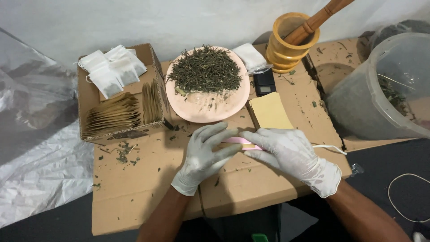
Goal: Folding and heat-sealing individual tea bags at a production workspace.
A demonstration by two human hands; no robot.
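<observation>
Pink strip (238, 141) lay flat near the middle of the cardboard sheet (134, 188), mostly hidden under my gloved hands. My left hand (204, 154) was spread, fingers pressed down on it; my right hand (289, 152) lay flat over its other end, fingertips meeting the left. I judged this a pressing or folding step; the next move would need steady, even pressure. Just beyond sat a yellow envelope (270, 111), then the pink plate (210, 112) of dried leaves, with the box of sachets (117, 94) toward the left edge.

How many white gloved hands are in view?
2: the left hand and the right hand, both pressing a thin pink strip on the cardboard sheet.
</observation>
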